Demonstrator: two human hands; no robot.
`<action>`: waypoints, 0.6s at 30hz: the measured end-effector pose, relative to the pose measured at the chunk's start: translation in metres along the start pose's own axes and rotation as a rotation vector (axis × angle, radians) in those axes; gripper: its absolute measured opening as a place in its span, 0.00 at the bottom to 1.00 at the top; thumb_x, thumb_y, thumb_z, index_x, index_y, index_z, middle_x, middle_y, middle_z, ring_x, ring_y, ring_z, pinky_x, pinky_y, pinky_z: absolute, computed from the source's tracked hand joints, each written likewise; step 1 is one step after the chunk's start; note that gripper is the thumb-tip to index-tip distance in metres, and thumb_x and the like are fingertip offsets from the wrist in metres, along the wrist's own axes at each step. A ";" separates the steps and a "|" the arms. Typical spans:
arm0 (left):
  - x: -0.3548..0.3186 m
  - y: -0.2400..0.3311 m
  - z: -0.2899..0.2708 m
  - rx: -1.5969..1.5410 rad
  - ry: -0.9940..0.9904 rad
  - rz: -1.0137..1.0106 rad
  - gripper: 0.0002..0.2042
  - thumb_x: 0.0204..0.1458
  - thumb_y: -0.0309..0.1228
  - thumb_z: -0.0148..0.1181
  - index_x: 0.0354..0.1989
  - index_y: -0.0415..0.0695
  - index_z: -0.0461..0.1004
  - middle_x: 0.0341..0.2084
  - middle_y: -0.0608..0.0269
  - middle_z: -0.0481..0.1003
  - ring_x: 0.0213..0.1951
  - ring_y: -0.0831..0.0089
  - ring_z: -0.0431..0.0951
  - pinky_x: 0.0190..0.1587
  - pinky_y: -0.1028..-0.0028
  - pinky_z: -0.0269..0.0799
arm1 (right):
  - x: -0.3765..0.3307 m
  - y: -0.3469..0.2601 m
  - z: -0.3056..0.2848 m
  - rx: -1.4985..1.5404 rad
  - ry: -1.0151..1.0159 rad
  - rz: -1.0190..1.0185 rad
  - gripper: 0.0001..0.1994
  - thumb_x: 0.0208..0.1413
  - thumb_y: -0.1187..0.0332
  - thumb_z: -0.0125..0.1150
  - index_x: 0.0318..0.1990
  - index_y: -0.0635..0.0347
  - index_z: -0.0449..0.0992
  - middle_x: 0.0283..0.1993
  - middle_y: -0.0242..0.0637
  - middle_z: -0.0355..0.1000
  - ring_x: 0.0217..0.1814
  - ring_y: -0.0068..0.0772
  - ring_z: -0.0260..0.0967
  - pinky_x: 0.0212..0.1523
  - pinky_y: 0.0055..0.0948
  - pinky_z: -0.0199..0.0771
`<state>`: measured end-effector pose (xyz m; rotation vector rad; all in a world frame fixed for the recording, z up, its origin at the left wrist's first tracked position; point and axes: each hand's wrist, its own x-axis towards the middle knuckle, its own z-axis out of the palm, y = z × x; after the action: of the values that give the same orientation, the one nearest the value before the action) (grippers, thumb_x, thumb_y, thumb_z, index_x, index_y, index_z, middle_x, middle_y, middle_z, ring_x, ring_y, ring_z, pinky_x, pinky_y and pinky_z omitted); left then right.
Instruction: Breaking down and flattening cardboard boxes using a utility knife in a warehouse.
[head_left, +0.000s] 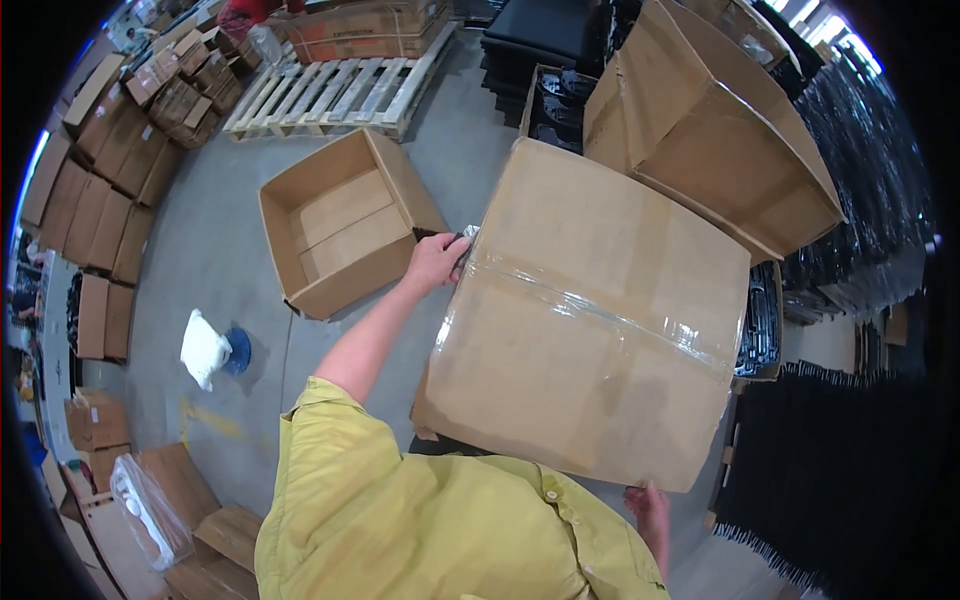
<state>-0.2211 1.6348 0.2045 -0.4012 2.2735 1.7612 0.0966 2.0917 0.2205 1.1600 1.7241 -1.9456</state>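
A large closed cardboard box (pixel 590 340) lies in front of me, with a band of clear tape (pixel 600 305) running across its top. At the box's left edge, where the tape ends in a shiny crumple, my left hand (pixel 437 262) is closed with its fingertips together. Something small and dark shows at those fingers, too little of it to name. My right hand (pixel 650 515) is at the near right corner of the box, thumb up against the edge. Its other fingers are partly hidden, and it seems to grip that corner.
An open cardboard box (pixel 345 225) stands on the floor to the left. Beyond it is a wooden pallet (pixel 340 95). A tall open carton (pixel 710 140) and cartons of black parts (pixel 760 320) crowd the right, near a black fringed mat (pixel 820 470). A white bag (pixel 205 348) touches a blue object.
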 end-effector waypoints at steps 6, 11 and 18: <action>-0.001 0.010 -0.001 0.064 -0.013 0.006 0.16 0.48 0.39 0.49 0.22 0.37 0.70 0.11 0.65 0.68 0.13 0.80 0.69 0.16 0.78 0.65 | -0.002 0.004 0.008 -0.016 0.101 -0.012 0.18 0.49 0.56 0.53 0.33 0.66 0.67 0.29 0.41 0.70 0.30 0.30 0.69 0.29 0.24 0.69; 0.005 0.005 0.000 0.265 0.034 0.092 0.15 0.47 0.38 0.49 0.22 0.36 0.71 0.10 0.62 0.69 0.12 0.77 0.70 0.17 0.77 0.66 | -0.008 0.000 0.019 -0.079 0.083 -0.077 0.17 0.51 0.56 0.50 0.32 0.65 0.68 0.27 0.39 0.70 0.28 0.29 0.69 0.27 0.23 0.69; -0.005 -0.001 -0.016 0.469 -0.376 0.047 0.15 0.46 0.39 0.53 0.22 0.37 0.72 0.11 0.62 0.69 0.12 0.76 0.68 0.18 0.76 0.67 | 0.007 0.026 0.004 -0.013 0.048 -0.066 0.17 0.51 0.56 0.50 0.33 0.64 0.68 0.27 0.38 0.70 0.28 0.29 0.68 0.28 0.24 0.68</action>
<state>-0.2163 1.6189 0.2089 0.0700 2.3185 1.1387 0.1081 2.0841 0.1976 1.1688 1.8188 -1.9569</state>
